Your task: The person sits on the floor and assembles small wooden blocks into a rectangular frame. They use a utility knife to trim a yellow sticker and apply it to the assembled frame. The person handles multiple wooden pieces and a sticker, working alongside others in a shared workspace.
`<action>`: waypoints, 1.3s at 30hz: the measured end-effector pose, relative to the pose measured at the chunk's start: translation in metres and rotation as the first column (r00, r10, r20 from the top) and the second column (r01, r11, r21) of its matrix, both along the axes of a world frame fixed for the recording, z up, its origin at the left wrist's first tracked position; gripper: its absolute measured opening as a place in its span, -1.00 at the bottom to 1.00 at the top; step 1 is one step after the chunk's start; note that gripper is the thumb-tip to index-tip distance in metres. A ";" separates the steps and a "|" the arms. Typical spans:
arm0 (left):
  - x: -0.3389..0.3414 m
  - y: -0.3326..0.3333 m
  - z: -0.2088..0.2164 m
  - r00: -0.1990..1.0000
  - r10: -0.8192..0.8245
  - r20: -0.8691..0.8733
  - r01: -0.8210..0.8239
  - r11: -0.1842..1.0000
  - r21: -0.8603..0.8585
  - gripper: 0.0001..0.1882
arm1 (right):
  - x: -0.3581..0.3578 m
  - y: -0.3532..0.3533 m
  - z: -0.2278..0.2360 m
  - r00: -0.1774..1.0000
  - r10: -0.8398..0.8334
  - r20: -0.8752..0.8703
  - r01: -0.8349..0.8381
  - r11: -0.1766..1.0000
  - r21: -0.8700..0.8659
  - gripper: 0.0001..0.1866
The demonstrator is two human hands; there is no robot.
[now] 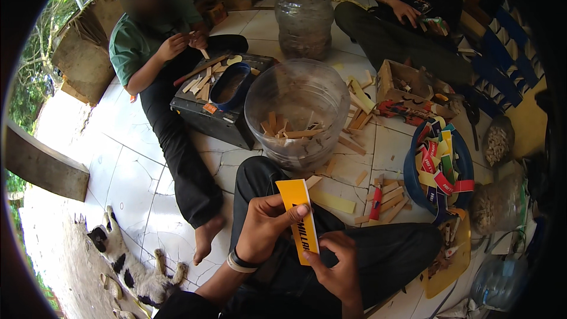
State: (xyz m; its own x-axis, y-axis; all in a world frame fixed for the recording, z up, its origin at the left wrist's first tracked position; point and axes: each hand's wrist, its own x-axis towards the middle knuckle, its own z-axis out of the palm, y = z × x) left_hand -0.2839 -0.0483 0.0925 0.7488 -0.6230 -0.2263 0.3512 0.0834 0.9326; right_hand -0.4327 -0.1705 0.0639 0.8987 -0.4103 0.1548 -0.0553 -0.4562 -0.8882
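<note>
A yellow card strip (299,218) with black lettering and a white edge stands nearly upright over my lap. My left hand (263,229) grips its left side, thumb across the front and fingers behind it. My right hand (335,263) pinches the lower right corner between thumb and fingers. Beyond the top of the strip, a pale wooden piece (313,181) shows; I cannot tell whether it touches the card. On the floor past my right knee lie several thin wooden slats (390,198), a red strip (376,202) and a flat pale-yellow piece (333,201).
A clear plastic tub (342,97) holds wooden pieces ahead. Right of it are a wooden box (385,80) and a blue basin (410,168) of coloured strips. Two people sit opposite, one by a dark case (236,130). A cat (133,269) lies at left.
</note>
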 end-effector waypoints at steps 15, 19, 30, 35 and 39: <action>-0.025 -0.020 0.009 0.975 0.211 0.068 -0.205 0.975 -0.081 -0.61 | -0.010 0.012 0.024 0.997 -0.069 -0.033 0.070 0.997 0.034 -0.78; -0.028 -0.020 0.009 0.965 0.246 0.095 -0.243 0.969 -0.047 -0.57 | -0.012 0.016 0.026 0.992 -0.073 -0.099 0.082 0.993 0.089 -0.83; -0.019 -0.016 0.004 0.979 0.170 -0.110 -0.188 0.965 -0.183 -0.57 | -0.010 0.020 0.027 0.992 -0.110 -0.052 0.114 0.990 0.081 -0.82; -0.015 -0.012 -0.004 0.977 0.098 -0.187 -0.127 0.980 -0.153 -0.70 | -0.010 0.018 0.027 0.990 -0.141 -0.013 0.141 0.984 0.108 -0.83; -0.013 -0.007 -0.011 0.951 0.101 -0.291 -0.143 0.982 -0.125 -0.76 | -0.011 0.013 0.029 0.991 -0.130 -0.038 0.134 0.980 0.145 -0.86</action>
State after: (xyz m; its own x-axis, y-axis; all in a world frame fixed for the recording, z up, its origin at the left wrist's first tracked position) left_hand -0.2968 -0.0553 0.0810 0.7395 -0.5724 -0.3543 0.5767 0.2672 0.7720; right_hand -0.4434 -0.1578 0.0931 0.8383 -0.5420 0.0591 -0.1326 -0.3078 -0.9422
